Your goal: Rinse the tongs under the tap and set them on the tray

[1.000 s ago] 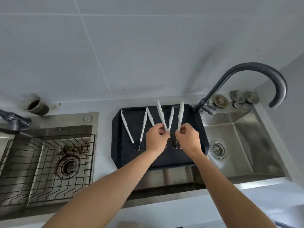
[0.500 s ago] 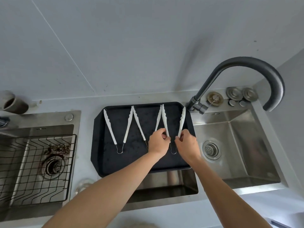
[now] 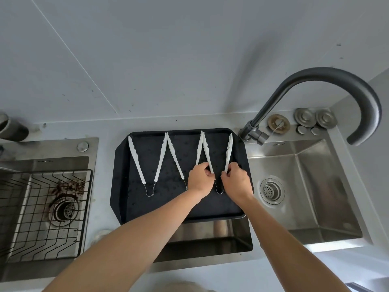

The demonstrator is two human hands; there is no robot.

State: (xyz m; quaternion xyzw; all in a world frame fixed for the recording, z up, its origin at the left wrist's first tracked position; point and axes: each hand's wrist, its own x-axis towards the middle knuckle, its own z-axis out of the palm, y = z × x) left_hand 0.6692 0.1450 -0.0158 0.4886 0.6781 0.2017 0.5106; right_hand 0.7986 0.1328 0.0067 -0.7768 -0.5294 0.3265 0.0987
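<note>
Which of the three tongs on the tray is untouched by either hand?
The leftmost tongs; it lies alone on the black tray, while the left hand and right hand pinch the other two.

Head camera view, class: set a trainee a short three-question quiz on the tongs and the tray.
1. True or false: the tongs lie in the sink basin.
2. How many pairs of tongs are on the black tray?
3. Which pair do both hands grip? A leftmost B rightmost

Key
1. False; all are on the tray.
2. Three.
3. B: left hand and right hand each hold an arm of the rightmost pair.
</note>
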